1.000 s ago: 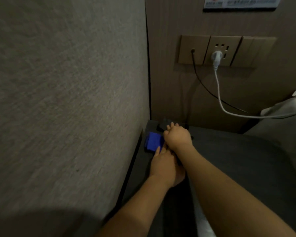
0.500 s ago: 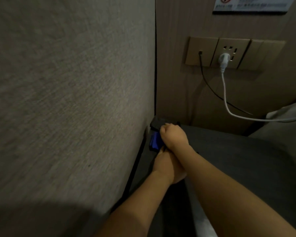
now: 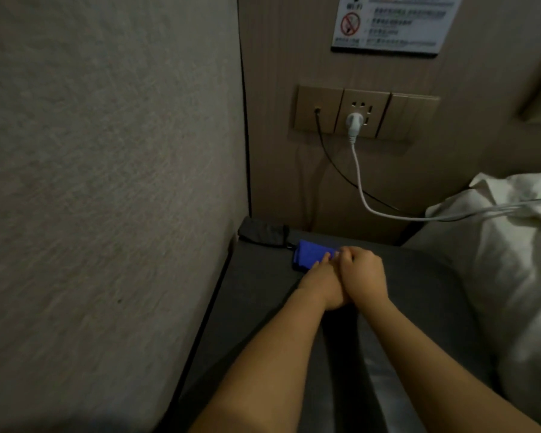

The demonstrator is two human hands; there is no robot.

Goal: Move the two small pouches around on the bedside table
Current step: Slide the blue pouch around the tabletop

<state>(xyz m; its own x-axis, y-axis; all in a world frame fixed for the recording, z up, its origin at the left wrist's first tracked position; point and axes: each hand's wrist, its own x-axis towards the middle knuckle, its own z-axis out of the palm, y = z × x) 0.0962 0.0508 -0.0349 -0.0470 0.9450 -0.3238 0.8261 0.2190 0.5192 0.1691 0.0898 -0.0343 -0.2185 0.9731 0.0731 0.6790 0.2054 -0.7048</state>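
Note:
A blue pouch (image 3: 310, 254) lies flat on the dark grey bedside table (image 3: 250, 292), a little out from the back corner. A dark grey pouch (image 3: 263, 234) lies in that corner against the two walls, just behind and left of the blue one. My left hand (image 3: 320, 284) rests with its fingertips on the near right edge of the blue pouch. My right hand (image 3: 361, 276) is curled beside it, touching the left hand and the pouch's right end. How firmly either hand grips is hidden.
A textured wall (image 3: 107, 182) runs close along the left. On the wooden back wall a socket panel (image 3: 366, 112) holds a white plug and cable (image 3: 359, 182) plus a black cable (image 3: 334, 164), both trailing right. White bedding (image 3: 512, 260) lies at the right.
The blue pouch has moved right, away from the left wall, and lies flat again. The right hand came off the dark pouch, which now shows in the corner. Both hands shifted right.

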